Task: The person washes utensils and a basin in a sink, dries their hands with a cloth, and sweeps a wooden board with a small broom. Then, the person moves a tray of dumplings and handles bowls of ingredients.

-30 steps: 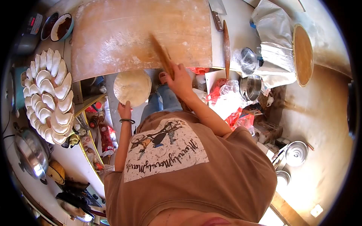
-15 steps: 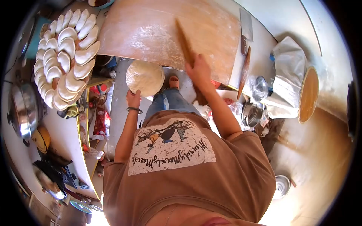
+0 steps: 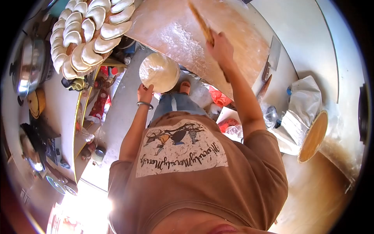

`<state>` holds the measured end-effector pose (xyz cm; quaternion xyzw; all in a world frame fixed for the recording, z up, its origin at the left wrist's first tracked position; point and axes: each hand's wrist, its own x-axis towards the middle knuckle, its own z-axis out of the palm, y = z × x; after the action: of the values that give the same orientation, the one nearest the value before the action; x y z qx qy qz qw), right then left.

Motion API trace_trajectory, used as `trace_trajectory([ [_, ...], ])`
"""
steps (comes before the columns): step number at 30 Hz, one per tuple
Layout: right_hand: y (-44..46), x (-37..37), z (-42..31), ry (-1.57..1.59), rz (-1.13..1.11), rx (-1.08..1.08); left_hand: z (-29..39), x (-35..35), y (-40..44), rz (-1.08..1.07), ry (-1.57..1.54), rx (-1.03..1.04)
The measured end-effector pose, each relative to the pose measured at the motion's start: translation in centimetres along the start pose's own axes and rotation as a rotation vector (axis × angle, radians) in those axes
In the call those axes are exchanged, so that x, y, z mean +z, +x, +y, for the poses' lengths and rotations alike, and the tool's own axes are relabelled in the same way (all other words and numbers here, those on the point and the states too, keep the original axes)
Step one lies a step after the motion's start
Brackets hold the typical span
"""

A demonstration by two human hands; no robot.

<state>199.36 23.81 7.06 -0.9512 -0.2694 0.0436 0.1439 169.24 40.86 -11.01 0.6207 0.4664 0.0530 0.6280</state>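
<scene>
My left hand (image 3: 145, 93) is closed on the lower edge of a round, flat dough wrapper (image 3: 159, 73), pinching it just off the front edge of the wooden board (image 3: 241, 46). My right hand (image 3: 221, 48) is wrapped around a thin wooden rolling pin (image 3: 200, 18), tilted over the board's right half. Part of the pin is hidden behind the hand and forearm. White flour (image 3: 180, 41) lies spread on the board between the pin and the wrapper. At the upper left, several folded dumplings (image 3: 96, 16) sit in rings on a round tray.
A cleaver (image 3: 271, 58) and a spindle-shaped wooden stick (image 3: 264, 87) lie right of the board. Farther right is a white bag (image 3: 306, 95) beside a round wooden-looking disc (image 3: 313, 136). A metal pot (image 3: 29, 66) stands at the left. Red plastic bags (image 3: 219, 97) show below the board.
The whole view has shifted. My right hand has moved up over the board with the rolling pin. The flour patch looks whiter and thicker. My left hand still holds the wrapper.
</scene>
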Motion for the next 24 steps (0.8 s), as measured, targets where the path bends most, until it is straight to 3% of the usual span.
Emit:
trace_trajectory([
  [3,5.2,2.3,1.7,-0.094,0.06,-0.07,-0.9,0.5,-0.2,0.022,-0.029,-0.029],
  [9,4.4,2.8,2.2,-0.194,-0.151,-0.497,-1.0,1.2,-1.4,0.049,-0.036,-0.103],
  [12,5.0,0.2,1.6,-0.203,-0.116,-0.475,-1.1,1.5,-1.9,0.047,-0.053,-0.108],
  [16,8.9,2.9,1.2,-0.181,-0.011,-0.379,-1.2,2.3,-1.7,0.059,-0.094,-0.103],
  [20,5.6,3.8,0.1,-0.262,-0.226,-0.623,-1.1,2.8,-1.5,0.079,-0.114,-0.112],
  [24,0.3,0.9,0.3,-0.098,-0.169,-0.771,-0.7,3.4,-1.4,0.078,-0.158,-0.117],
])
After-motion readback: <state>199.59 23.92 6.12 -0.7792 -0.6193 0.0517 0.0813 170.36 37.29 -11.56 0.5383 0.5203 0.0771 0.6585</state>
